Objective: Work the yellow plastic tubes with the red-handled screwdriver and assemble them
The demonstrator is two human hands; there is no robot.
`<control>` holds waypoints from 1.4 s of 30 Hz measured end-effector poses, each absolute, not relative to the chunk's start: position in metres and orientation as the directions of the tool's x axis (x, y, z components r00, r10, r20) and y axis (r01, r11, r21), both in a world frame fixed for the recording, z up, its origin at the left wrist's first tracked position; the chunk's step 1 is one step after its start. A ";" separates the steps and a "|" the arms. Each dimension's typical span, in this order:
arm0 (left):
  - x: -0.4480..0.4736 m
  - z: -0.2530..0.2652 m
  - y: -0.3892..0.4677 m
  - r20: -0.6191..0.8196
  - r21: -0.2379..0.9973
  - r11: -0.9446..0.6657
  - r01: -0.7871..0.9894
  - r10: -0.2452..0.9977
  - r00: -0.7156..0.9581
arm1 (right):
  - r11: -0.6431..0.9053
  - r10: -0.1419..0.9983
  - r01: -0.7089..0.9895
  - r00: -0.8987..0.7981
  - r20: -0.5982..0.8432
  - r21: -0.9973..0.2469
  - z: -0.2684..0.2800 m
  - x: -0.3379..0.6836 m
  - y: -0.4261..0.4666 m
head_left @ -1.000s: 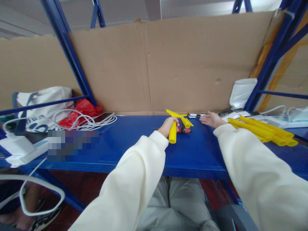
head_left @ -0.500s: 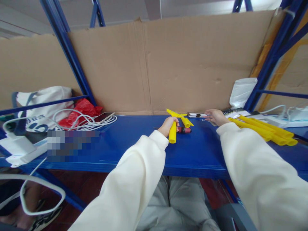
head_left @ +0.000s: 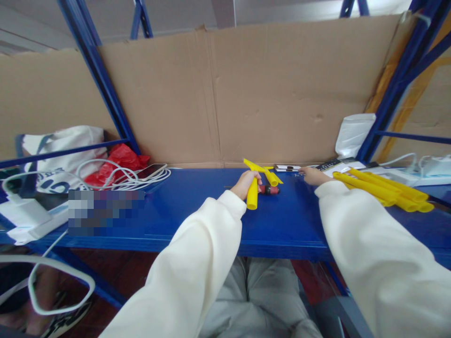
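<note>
My left hand is wrapped round a yellow tube, part of a piece of joined yellow tubes that reaches over the blue table. Just beyond the fingers lies a screwdriver with a red and black handle; its thin shaft shows left of the hand. At the back of the table my right hand has its fingertips pinched down among tiny parts, too small to name. Whatever it holds is hidden. A small white and dark object lies beside those fingertips.
Several yellow tubes lie at the right, close to my right forearm. A cardboard wall closes the back of the blue table. White cables, a red bag and a power strip occupy the left.
My right hand's fingers, spread half a second ago, have drawn together and lowered onto the tiny parts. The left hand and the yellow piece stay almost still.
</note>
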State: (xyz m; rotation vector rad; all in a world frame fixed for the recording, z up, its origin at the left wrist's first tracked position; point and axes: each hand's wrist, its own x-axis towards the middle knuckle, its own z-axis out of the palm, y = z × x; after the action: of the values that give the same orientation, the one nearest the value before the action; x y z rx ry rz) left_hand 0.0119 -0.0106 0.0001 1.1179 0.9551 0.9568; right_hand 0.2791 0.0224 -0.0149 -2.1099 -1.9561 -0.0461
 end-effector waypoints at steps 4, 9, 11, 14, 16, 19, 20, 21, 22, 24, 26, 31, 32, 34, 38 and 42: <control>0.011 0.001 -0.012 -0.119 0.977 0.164 -0.135 0.949 0.291 | -0.052 0.978 0.989 0.079 0.195 -0.142 -0.020 0.281 0.025; 0.011 0.001 -0.013 -0.120 0.978 0.164 -0.129 0.948 0.296 | -0.045 0.982 0.995 0.061 0.176 -0.094 -0.022 0.282 0.028; 0.011 0.000 -0.013 -0.112 0.978 0.158 -0.137 0.948 0.297 | -0.046 0.984 0.993 0.064 0.165 -0.106 -0.023 0.281 0.029; 0.010 -0.001 -0.012 -0.103 0.979 0.150 -0.141 0.950 0.296 | -0.034 0.985 0.989 0.057 0.162 -0.145 -0.021 0.281 0.029; 0.010 -0.001 -0.012 -0.106 0.980 0.150 -0.132 0.949 0.297 | -0.038 0.981 0.986 0.068 0.181 -0.163 -0.019 0.283 0.028; 0.010 -0.002 -0.011 -0.104 0.981 0.148 -0.128 0.948 0.301 | -0.086 0.968 0.987 0.116 0.224 -0.139 -0.014 0.286 0.024; 0.010 -0.002 -0.010 -0.103 0.981 0.147 -0.128 0.947 0.303 | -0.103 0.964 0.987 0.129 0.231 -0.122 -0.013 0.287 0.022; 0.011 -0.002 -0.009 -0.101 0.981 0.146 -0.129 0.947 0.304 | -0.119 0.963 0.987 0.140 0.230 -0.104 -0.011 0.288 0.021; 0.011 -0.003 -0.009 -0.099 0.981 0.145 -0.131 0.947 0.304 | -0.137 0.963 0.987 0.153 0.223 -0.085 -0.010 0.288 0.019; 0.011 -0.003 -0.008 -0.095 0.981 0.140 -0.133 0.949 0.301 | -0.163 0.966 0.985 0.170 0.196 -0.049 -0.009 0.288 0.016; 0.011 -0.003 -0.008 -0.091 0.982 0.136 -0.131 0.949 0.301 | -0.173 0.970 0.985 0.174 0.170 -0.018 -0.009 0.288 0.015; 0.010 0.001 -0.013 -0.093 0.985 0.130 -0.112 0.951 0.294 | -0.162 0.978 0.986 0.158 0.138 0.023 -0.013 0.293 0.019; 0.010 0.001 -0.014 -0.093 0.985 0.130 -0.110 0.952 0.293 | -0.157 0.979 0.987 0.152 0.135 0.027 -0.014 0.294 0.021; 0.010 0.002 -0.015 -0.096 0.985 0.133 -0.109 0.952 0.289 | -0.140 0.982 0.990 0.136 0.131 0.027 -0.017 0.296 0.023; 0.011 0.002 -0.014 -0.103 0.982 0.142 -0.125 0.955 0.280 | -0.110 0.984 0.994 0.106 0.140 0.016 -0.020 0.297 0.025; 0.011 0.001 -0.013 -0.098 0.981 0.141 -0.134 0.954 0.283 | -0.121 0.984 0.993 0.118 0.131 0.014 -0.019 0.293 0.023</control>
State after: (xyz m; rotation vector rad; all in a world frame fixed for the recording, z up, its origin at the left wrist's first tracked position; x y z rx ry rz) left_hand 0.0111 -0.0135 0.0009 1.1300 0.9506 0.9878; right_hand 0.2930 0.0234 -0.0193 -2.2909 -2.0299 -0.1644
